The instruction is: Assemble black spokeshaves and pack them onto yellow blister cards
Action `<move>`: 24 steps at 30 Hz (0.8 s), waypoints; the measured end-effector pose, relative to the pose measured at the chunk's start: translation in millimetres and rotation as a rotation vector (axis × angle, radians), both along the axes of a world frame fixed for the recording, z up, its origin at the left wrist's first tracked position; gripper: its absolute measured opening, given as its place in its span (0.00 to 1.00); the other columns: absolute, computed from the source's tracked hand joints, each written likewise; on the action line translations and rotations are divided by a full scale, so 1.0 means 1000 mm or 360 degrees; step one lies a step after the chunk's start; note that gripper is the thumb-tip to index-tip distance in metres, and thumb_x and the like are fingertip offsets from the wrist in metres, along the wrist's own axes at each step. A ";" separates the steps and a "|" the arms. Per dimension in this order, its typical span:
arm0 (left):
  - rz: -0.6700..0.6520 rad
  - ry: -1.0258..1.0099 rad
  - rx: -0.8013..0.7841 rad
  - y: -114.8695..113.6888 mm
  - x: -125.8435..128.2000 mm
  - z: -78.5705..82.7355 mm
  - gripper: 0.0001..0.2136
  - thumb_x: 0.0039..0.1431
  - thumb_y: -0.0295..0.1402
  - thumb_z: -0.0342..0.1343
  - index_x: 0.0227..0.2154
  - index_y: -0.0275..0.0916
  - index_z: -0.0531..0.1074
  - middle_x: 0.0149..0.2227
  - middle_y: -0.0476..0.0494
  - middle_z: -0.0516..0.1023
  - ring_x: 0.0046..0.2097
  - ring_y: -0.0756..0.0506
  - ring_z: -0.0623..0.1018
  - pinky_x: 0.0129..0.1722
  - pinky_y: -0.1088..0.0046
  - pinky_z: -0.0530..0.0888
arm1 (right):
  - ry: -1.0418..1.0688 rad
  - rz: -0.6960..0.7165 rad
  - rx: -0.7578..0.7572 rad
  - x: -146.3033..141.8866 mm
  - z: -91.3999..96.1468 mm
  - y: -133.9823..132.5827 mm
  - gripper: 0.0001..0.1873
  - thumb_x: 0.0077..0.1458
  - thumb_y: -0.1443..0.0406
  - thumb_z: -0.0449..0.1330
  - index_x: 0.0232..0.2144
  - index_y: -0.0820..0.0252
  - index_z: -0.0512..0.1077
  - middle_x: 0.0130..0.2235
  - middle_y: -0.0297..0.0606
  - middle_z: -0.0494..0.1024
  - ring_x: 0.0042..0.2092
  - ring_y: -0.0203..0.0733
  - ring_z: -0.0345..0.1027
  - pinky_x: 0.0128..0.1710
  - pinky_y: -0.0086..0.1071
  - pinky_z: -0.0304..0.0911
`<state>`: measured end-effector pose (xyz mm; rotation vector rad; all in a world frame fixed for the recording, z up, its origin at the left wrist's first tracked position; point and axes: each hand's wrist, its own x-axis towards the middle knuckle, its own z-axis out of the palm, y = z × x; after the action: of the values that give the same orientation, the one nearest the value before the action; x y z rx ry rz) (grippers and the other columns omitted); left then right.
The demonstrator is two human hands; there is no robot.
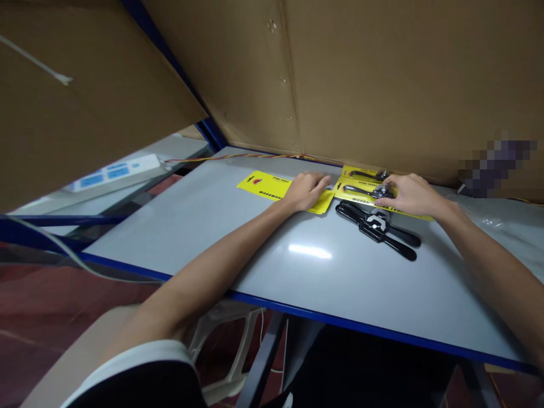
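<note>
Left hand (306, 190), palm down and loosely open, pins a yellow printed backing card (263, 185) flat, seemingly against sliding. Right hand (410, 195) curls its fingertips over a black two-handled metal tool (362, 191) lying on a second yellow card (352, 199); whether it grips cannot be told. Loose black tools (378, 225) lie just beside. Glossy grey, blue-edged bench (297, 277); brown cardboard walls (382, 85) behind.

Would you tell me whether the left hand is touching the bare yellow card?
Touching. The head view shows the left hand lying on the bare yellow card, covering its right end.

Yellow cards (272, 186), black tools (376, 228), grey blue-edged table (212, 226).
</note>
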<state>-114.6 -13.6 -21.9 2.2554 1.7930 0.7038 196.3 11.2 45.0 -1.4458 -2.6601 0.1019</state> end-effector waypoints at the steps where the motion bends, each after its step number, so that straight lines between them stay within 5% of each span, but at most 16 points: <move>1: -0.0013 0.0004 0.0010 0.001 -0.001 -0.001 0.29 0.74 0.50 0.38 0.42 0.38 0.83 0.43 0.35 0.84 0.49 0.34 0.79 0.54 0.58 0.72 | 0.0043 -0.0003 0.0013 0.001 0.002 0.000 0.29 0.56 0.44 0.66 0.51 0.57 0.81 0.43 0.48 0.86 0.46 0.62 0.78 0.44 0.49 0.68; 10: -0.0013 -0.0071 0.0133 0.007 -0.008 -0.004 0.27 0.73 0.47 0.39 0.44 0.38 0.82 0.45 0.34 0.82 0.52 0.34 0.77 0.59 0.53 0.71 | 0.0590 0.0026 0.0193 0.005 0.003 0.003 0.28 0.54 0.49 0.70 0.52 0.56 0.80 0.54 0.48 0.84 0.54 0.61 0.77 0.57 0.53 0.67; 14: -0.0092 -0.0754 0.0157 0.005 -0.004 0.006 0.29 0.73 0.50 0.38 0.45 0.36 0.82 0.48 0.36 0.84 0.54 0.35 0.79 0.62 0.52 0.72 | 0.0598 0.0178 0.0229 0.001 0.001 -0.003 0.29 0.53 0.50 0.71 0.54 0.55 0.78 0.56 0.48 0.82 0.55 0.60 0.76 0.56 0.51 0.67; 19: -0.0384 -0.1763 -0.0446 -0.002 0.012 0.016 0.19 0.62 0.43 0.60 0.51 0.37 0.79 0.49 0.37 0.86 0.53 0.36 0.84 0.59 0.50 0.79 | 0.0527 0.0253 0.0237 -0.004 0.001 -0.009 0.31 0.57 0.52 0.69 0.60 0.54 0.75 0.60 0.47 0.80 0.59 0.59 0.73 0.56 0.49 0.68; 24: -0.0321 -0.2035 -0.0633 -0.006 0.015 0.016 0.16 0.56 0.33 0.70 0.46 0.35 0.80 0.49 0.36 0.86 0.54 0.36 0.85 0.60 0.53 0.80 | 0.0399 0.0245 0.0213 0.000 -0.002 -0.008 0.36 0.59 0.51 0.68 0.66 0.54 0.72 0.64 0.47 0.76 0.62 0.60 0.71 0.59 0.51 0.68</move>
<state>-99.5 -19.3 -5.8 1.1437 0.9102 1.1968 196.2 3.0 43.4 -1.1080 -2.5160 0.1084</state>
